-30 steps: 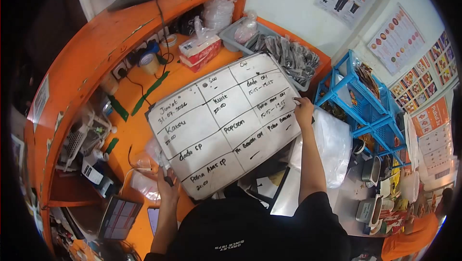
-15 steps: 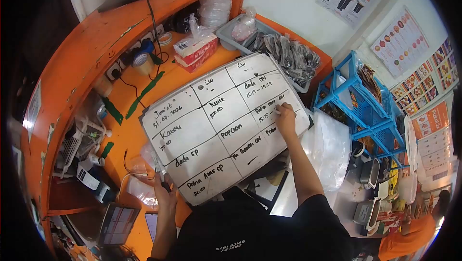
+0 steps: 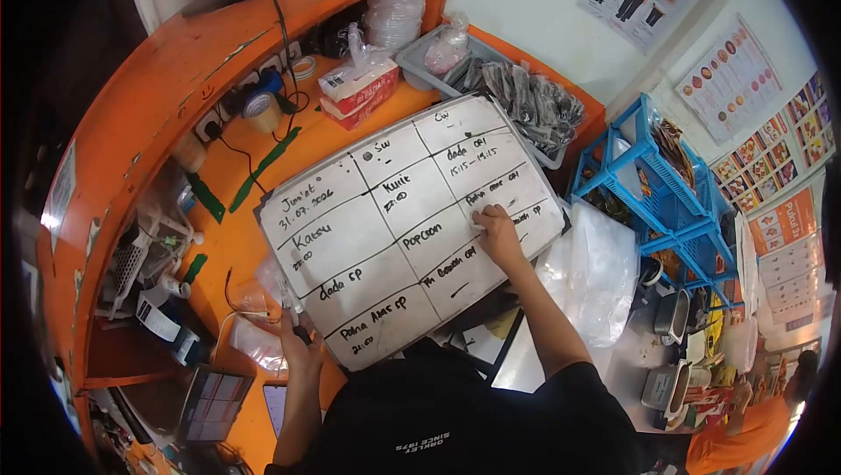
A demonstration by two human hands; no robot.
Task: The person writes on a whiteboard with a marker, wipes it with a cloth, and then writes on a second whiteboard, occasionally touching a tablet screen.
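Note:
A whiteboard [image 3: 385, 247] with a hand-drawn grid and black handwriting lies tilted before me, propped over the orange counter. My left hand [image 3: 300, 354] is closed at its lower left edge, around what looks like a marker [image 3: 301, 333] with a white body and a dark end. Pressed to the board's right-hand column, my right hand [image 3: 499, 238] has its fingers pinched on a small white wad [image 3: 478, 226]. Under the words "Paha atas ori", only a short dash of the former line shows beside the fingers.
Behind the board stand a red-and-white tissue box [image 3: 359, 94] and a grey tray [image 3: 552, 158] of black wrapped cutlery. A blue rack [image 3: 648, 177] and clear plastic bags [image 3: 596, 273] are at right. A tablet [image 3: 215, 405] sits lower left; a person in orange [image 3: 740, 436] is far right.
My right hand has moved down and left across the board. The "15:15" writing there has been wiped off, and more of the cell below shows. My left hand stays put.

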